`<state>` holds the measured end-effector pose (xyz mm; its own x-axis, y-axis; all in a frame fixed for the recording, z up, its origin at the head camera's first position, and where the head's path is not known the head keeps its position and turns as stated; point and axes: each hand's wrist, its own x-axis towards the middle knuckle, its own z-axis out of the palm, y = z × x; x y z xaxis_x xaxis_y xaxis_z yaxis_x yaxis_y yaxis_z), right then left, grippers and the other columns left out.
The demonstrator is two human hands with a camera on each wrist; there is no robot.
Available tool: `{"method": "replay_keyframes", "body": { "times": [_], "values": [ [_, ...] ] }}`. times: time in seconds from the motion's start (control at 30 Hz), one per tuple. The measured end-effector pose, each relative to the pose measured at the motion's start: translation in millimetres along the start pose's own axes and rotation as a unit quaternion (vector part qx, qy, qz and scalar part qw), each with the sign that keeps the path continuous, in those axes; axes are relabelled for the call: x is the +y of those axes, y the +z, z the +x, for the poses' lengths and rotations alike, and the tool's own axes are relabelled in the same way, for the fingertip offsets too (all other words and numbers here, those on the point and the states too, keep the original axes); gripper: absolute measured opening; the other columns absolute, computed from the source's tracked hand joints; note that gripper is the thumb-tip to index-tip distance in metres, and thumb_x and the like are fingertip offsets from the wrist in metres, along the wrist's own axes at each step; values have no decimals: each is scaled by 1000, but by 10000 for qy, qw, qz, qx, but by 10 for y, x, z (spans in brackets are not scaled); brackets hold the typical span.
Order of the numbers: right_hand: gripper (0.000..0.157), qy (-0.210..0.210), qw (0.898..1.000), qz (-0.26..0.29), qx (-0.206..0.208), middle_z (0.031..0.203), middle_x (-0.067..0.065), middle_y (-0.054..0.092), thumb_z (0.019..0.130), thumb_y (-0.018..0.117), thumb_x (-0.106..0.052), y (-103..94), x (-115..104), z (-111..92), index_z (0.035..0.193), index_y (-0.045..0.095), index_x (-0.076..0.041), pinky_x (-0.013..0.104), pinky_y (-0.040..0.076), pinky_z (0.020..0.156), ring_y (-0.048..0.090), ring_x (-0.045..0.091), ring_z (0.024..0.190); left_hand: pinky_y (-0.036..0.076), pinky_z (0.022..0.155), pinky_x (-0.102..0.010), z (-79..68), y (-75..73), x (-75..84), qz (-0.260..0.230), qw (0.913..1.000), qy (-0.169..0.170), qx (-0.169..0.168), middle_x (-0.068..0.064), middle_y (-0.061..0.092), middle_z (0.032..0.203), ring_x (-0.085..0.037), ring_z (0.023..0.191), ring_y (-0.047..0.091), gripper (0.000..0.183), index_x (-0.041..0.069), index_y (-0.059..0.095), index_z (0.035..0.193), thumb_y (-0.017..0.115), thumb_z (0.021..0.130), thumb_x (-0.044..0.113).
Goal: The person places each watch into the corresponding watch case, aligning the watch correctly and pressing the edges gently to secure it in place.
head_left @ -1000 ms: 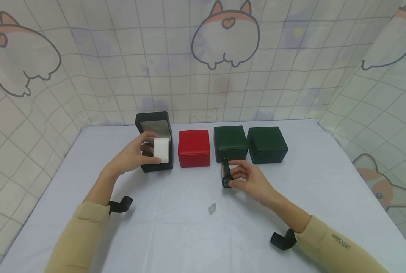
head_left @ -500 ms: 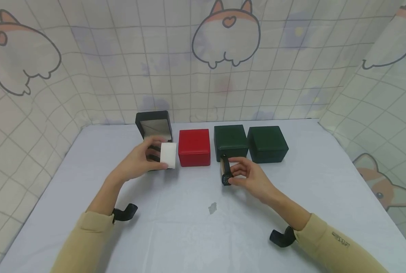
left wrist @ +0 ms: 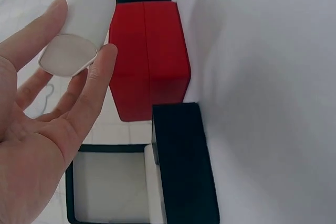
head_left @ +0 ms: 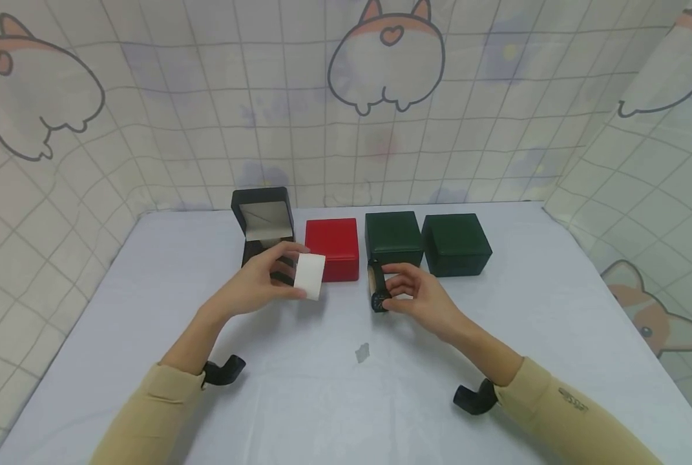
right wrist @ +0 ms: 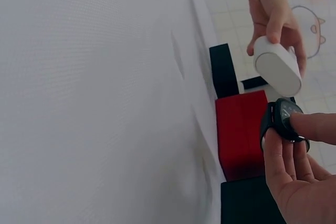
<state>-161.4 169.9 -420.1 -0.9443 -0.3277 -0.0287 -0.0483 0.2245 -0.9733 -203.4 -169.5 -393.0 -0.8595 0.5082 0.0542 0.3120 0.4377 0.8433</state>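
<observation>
My left hand (head_left: 258, 281) pinches a white watch cushion (head_left: 309, 276) between thumb and fingers, above the table and in front of the red box. The left wrist view shows the cushion (left wrist: 86, 19) as a rounded white block with a flat end. In my right hand (head_left: 421, 297) is a wristwatch (head_left: 378, 286) with a dark strap and black dial, gripped by thumb and fingertips in front of the nearer green box. Behind the left hand stands a dark watch box (head_left: 264, 219) with its lid raised; the left wrist view shows its pale inside (left wrist: 110, 187).
A closed red box (head_left: 332, 248) and two closed green boxes (head_left: 393, 236) stand in a row along the table's back. A small grey patch (head_left: 362, 352) marks the white tablecloth (head_left: 311, 413). A patterned cloth wall (head_left: 346, 148) rises behind the table.
My left hand has lifted the white cushion out of the dark box and carried it right, towards the watch. The right hand has shifted slightly left with the watch.
</observation>
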Motion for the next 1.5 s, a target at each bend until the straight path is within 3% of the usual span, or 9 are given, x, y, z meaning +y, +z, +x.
{"method": "replay_keyframes", "body": {
  "times": [0.37, 0.73, 1.5],
  "values": [
    [60, 1, 9999, -116, -105, 118, 16, 63, 90, 75, 4, 33, -58, 40, 145, 51, -2, 27, 57, 90, 63, 29, 108, 60, 84, -34, 46, 187, 101, 21, 9996, 100, -256, -4, 57, 129, -26, 106, 62, 71, 18, 52, 141, 89, 81, 9],
    [59, -29, 9992, -131, -373, 119, 13, 63, 91, 75, 1, 92, -91, 63, 146, 52, -7, 32, 58, 90, 64, 28, 109, 60, 84, -32, 133, 363, 116, 111, 9987, 202, -455, -1, 59, 126, -21, 109, 61, 73, 20, 52, 142, 90, 80, 15],
    [61, -336, 9957, -491, -705, 117, 10, 63, 91, 76, 2, 136, -159, 99, 146, 53, -10, 34, 58, 91, 64, 27, 108, 61, 80, -32, 188, 476, 131, 36, 9979, 392, -509, -1, 58, 126, -22, 109, 61, 81, 22, 47, 149, 90, 80, 16]
  ]
}}
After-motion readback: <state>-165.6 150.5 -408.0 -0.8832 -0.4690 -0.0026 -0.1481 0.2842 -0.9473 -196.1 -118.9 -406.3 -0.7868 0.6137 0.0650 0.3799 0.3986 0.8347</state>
